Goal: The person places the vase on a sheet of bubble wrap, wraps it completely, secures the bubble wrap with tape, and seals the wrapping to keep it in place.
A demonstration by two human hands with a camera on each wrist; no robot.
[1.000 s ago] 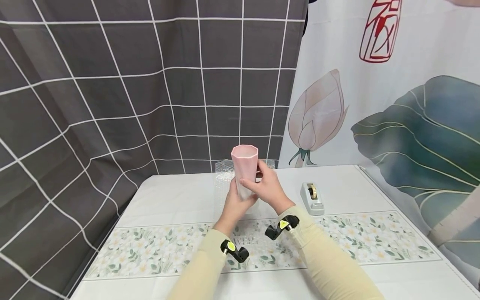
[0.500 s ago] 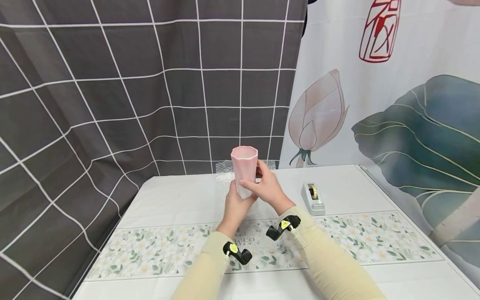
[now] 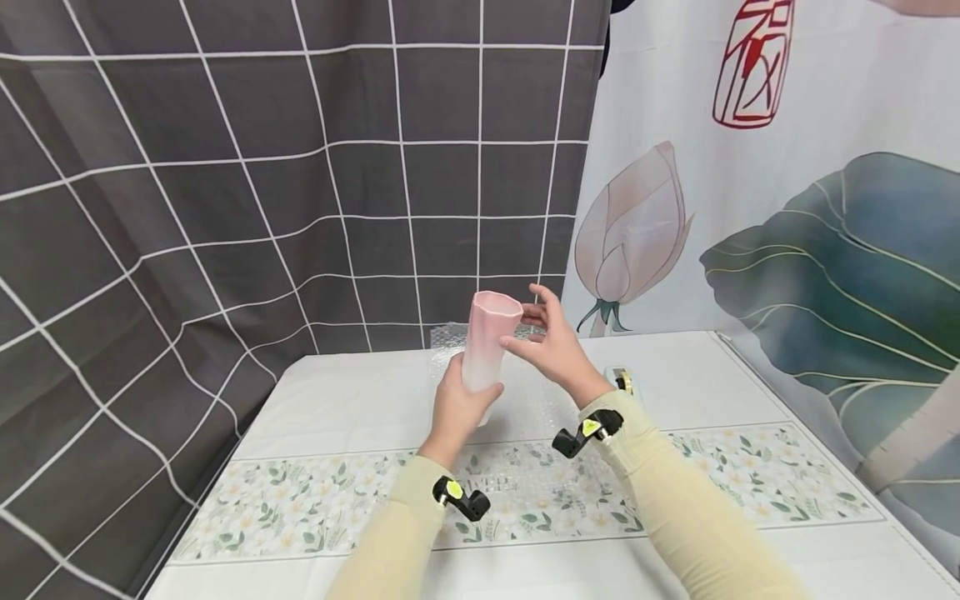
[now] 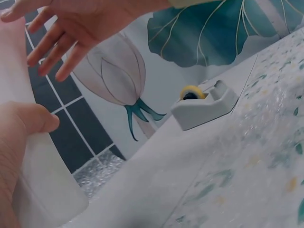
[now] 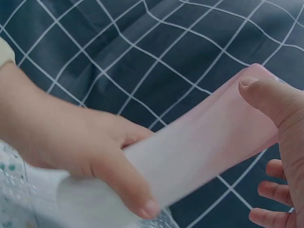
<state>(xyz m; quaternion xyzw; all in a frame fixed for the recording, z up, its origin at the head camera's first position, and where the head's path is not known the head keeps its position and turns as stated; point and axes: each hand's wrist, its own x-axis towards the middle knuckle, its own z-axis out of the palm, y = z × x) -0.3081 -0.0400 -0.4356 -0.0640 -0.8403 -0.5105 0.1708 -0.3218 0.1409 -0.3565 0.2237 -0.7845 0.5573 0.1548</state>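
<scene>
1. Vase (image 3: 487, 346) in the head view tilts over the wrap (image 3: 528, 408), its mouth leaning toward the right hand (image 3: 557, 343); whether its base touches down cannot be told
2. Also in the head view, the left hand (image 3: 459, 404) grips the lower half, fingers behind and thumb across the front; holding it low likely lets one hand bear the weight and leaves the rim free
3. There too, the wrap lies flat on the table (image 3: 337, 400) beneath the work, perhaps as padding; the dispenser (image 3: 622, 377), partly hidden by the right sleeve, sits off to the right, probably to be near at hand without crowding the vase
4. In the left wrist view, the left thumb wraps the pale part, while the right hand's fingers spread wide, well clear of the wall; only its thumb is at the pink end
5. In the right wrist view, that thumb rests near the rim and the fingers hang apart from the vase, so it has no real hold; the touch seems to steady or guide the tilt, the left hand doing the carrying
</scene>
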